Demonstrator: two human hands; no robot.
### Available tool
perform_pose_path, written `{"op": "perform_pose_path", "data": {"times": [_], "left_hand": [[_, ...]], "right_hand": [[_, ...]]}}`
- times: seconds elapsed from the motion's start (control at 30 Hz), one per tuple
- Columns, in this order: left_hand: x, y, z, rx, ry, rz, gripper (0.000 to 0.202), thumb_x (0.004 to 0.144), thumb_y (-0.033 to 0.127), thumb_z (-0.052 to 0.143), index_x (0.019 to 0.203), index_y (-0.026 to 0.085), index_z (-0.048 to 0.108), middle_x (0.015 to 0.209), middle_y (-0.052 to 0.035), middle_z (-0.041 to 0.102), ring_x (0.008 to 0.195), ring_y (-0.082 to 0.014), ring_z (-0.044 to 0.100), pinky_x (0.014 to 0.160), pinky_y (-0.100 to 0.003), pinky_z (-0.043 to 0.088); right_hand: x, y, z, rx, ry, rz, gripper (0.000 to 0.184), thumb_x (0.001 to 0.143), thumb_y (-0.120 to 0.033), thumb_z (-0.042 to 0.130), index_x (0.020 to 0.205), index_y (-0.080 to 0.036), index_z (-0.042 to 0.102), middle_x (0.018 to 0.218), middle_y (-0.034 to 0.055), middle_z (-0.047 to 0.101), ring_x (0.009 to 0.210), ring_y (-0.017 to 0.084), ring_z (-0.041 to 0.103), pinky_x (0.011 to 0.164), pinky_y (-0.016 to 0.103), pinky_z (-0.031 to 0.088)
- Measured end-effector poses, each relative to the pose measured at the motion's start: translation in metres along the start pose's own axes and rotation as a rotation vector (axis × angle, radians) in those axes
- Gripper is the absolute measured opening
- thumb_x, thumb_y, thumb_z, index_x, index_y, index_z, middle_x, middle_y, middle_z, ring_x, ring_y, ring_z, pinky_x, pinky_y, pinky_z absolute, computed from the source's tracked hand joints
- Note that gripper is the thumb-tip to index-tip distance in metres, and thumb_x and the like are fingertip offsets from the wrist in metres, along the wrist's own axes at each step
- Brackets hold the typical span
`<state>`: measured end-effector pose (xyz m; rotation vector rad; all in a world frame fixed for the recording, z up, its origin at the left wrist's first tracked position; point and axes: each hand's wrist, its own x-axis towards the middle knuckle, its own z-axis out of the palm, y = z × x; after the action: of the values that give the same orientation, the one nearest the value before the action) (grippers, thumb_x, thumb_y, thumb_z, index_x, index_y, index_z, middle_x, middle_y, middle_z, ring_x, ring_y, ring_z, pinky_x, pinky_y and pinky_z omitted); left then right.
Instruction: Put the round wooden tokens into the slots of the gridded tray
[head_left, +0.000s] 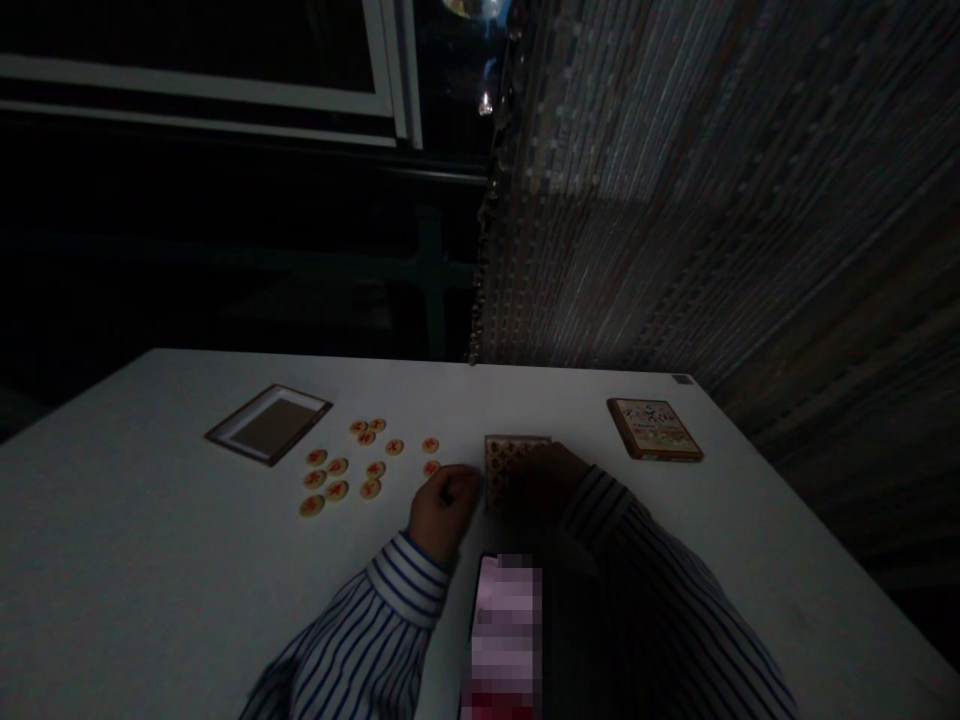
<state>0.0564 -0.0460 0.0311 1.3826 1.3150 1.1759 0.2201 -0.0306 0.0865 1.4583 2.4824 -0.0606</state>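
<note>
Patterned box (504, 462): right part hidden under right hand (551, 480).
Right hand: lost in shadow, grip could not be told.
Left hand (441, 508): fingers curled closed at box's left edge.

Very dim and underexposed; faint light reaches the table (150, 560), surroundings nearly black.

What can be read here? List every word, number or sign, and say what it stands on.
No text here reads clearly.
Round pieces: a red mark on each, too small to read.
Flat box on the right of the table: printed lid, too dark and blurred to read.
Phone at the near edge: screen unreadable.
</note>
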Motion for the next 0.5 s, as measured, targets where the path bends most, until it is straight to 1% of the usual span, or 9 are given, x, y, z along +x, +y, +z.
{"op": "perform_pose_path", "data": {"times": [0.2, 0.37, 0.5], "left_hand": [[-0.0002, -0.0035, -0.0001, 0.046, -0.011, 0.007, 0.019, 0.063, 0.028, 0.057, 0.075, 0.015, 0.062, 0.068, -0.0035, 0.066, 0.063, -0.0147, 0.060, 0.058, -0.025, 0.048], [-0.0007, -0.0035, -0.0003, 0.066, -0.017, 0.007, 0.019, 0.064, 0.028, 0.057, 0.077, 0.014, 0.061, 0.069, -0.0042, 0.065, 0.064, -0.0145, 0.060, 0.060, -0.025, 0.048], [-0.0005, -0.0036, -0.0003, 0.054, -0.012, 0.006, 0.019, 0.063, 0.028, 0.057, 0.076, 0.015, 0.061, 0.067, -0.0034, 0.065, 0.062, -0.0143, 0.059, 0.058, -0.025, 0.048]], "right_hand": [[-0.0010, -0.0020, -0.0045, 0.007, 0.011, 0.017, 0.035, 0.074, -0.046, 0.045, 0.083, -0.020, 0.065, 0.086, 0.0101, 0.065, 0.081, 0.020, 0.058, 0.067, 0.026, 0.042], [-0.0011, -0.0030, -0.0050, -0.005, -0.012, 0.038, 0.035, 0.073, -0.046, 0.046, 0.083, -0.019, 0.066, 0.083, 0.0104, 0.065, 0.079, 0.020, 0.059, 0.066, 0.027, 0.042], [-0.0021, -0.0033, -0.0060, -0.013, -0.008, 0.036, 0.036, 0.073, -0.047, 0.046, 0.081, -0.019, 0.066, 0.081, 0.0098, 0.065, 0.077, 0.020, 0.059, 0.064, 0.027, 0.042]]}}
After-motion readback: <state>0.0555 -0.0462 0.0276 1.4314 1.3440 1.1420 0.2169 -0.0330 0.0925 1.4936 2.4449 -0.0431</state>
